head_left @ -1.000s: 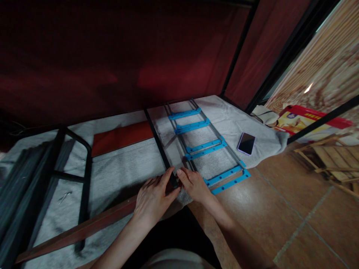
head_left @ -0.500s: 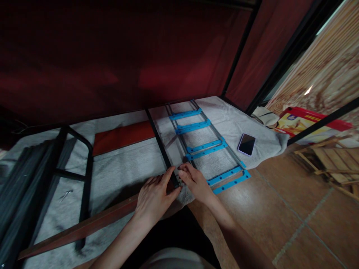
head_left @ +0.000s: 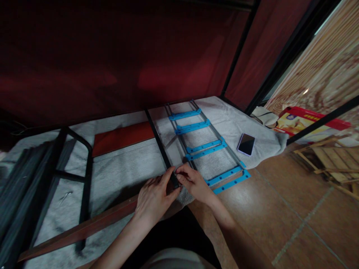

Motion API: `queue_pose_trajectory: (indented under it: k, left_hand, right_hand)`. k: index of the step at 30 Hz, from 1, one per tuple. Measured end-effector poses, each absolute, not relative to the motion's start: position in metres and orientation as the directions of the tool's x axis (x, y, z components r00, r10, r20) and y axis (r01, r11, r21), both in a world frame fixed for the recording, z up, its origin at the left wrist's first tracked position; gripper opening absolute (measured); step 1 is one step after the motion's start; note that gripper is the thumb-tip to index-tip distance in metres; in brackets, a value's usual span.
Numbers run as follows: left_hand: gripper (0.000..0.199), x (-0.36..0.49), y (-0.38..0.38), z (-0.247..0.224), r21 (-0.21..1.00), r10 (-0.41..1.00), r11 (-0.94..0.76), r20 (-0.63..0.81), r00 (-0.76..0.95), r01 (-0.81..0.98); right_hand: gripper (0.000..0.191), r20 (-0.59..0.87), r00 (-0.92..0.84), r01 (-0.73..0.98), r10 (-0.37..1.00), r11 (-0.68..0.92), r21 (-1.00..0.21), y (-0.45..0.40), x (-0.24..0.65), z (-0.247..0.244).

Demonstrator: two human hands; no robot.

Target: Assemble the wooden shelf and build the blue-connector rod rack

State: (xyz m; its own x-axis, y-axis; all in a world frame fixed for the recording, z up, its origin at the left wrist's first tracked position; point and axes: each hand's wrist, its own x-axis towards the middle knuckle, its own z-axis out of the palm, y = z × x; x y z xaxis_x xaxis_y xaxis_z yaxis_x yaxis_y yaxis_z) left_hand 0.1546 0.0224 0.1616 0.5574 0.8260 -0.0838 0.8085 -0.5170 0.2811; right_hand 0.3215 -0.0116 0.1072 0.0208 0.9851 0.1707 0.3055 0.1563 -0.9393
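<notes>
My left hand (head_left: 155,196) lies over the near end of a black metal bar (head_left: 158,140), its thumb and forefinger on either side of it. The near end of a long reddish-brown board (head_left: 112,213) runs under that hand. My right hand (head_left: 193,183) is just right of the bar's end, thumb and fingers pinched together against it. Whatever those fingertips hold is too small to make out. A second reddish-brown board (head_left: 123,138) meets the bar farther back. To the left stands a black tubular frame (head_left: 86,186).
Blue brackets (head_left: 206,148) on grey rails lie right of the bar on a grey blanket (head_left: 207,164). A phone (head_left: 246,144) lies farther right. Dark grey folded fabric (head_left: 22,183) and small metal pieces (head_left: 65,196) are at left. A wooden crate (head_left: 331,164) stands on the tiled floor.
My right fingers have shifted slightly left, closer against the bar's end, and curl a little more. My left hand has stayed in place.
</notes>
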Motion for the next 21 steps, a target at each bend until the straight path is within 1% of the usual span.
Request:
queue_pose_trajectory:
  k: [2,5,7,9,12,14,18,19,21]
  left_hand:
    - [0.058,0.1544,0.0224,0.1608,0.282,0.827,-0.516,-0.082,0.556,0.809]
    - [0.059,0.1546,0.0221,0.1599,0.277,0.827,-0.519,-0.078,0.557,0.809]
    - [0.06,0.155,0.022,0.16,0.273,0.829,-0.516,-0.078,0.553,0.812]
    - [0.06,0.1553,0.022,0.1606,0.275,0.831,-0.512,-0.081,0.55,0.814]
    - [0.058,0.1556,0.022,0.1619,0.28,0.831,-0.508,-0.088,0.549,0.815]
    - [0.058,0.1555,0.022,0.1624,0.274,0.833,-0.506,-0.092,0.546,0.818]
    - [0.061,0.1546,0.0218,0.1624,0.263,0.833,-0.508,-0.093,0.545,0.82]
    - [0.061,0.1544,0.0217,0.1624,0.261,0.833,-0.508,-0.095,0.545,0.821]
    - [0.06,0.1542,0.0215,0.1625,0.256,0.832,-0.509,-0.097,0.545,0.822]
  right_hand:
    - [0.015,0.181,-0.008,0.311,0.983,0.174,-0.934,-0.0094,0.3206,0.1052]
    - [0.027,0.156,0.015,0.428,0.988,0.135,-0.893,-0.0062,0.3185,0.1004]
    - [0.033,0.141,0.039,0.476,0.989,0.105,-0.873,-0.0067,0.318,0.099]
    - [0.028,0.131,0.059,0.434,0.99,0.093,-0.896,-0.0092,0.3186,0.1]
    - [0.016,0.153,0.042,0.314,0.987,0.132,-0.94,-0.0119,0.3193,0.1028]
    - [0.013,0.174,0.012,0.309,0.985,0.162,-0.937,-0.0111,0.3186,0.1034]
    - [0.032,0.151,0.043,0.429,0.988,0.118,-0.896,-0.0084,0.3167,0.1029]
    - [0.034,0.143,0.066,0.433,0.988,0.101,-0.896,-0.0087,0.3169,0.1031]
    - [0.029,0.125,0.085,0.373,0.988,0.085,-0.924,-0.0102,0.3181,0.1041]
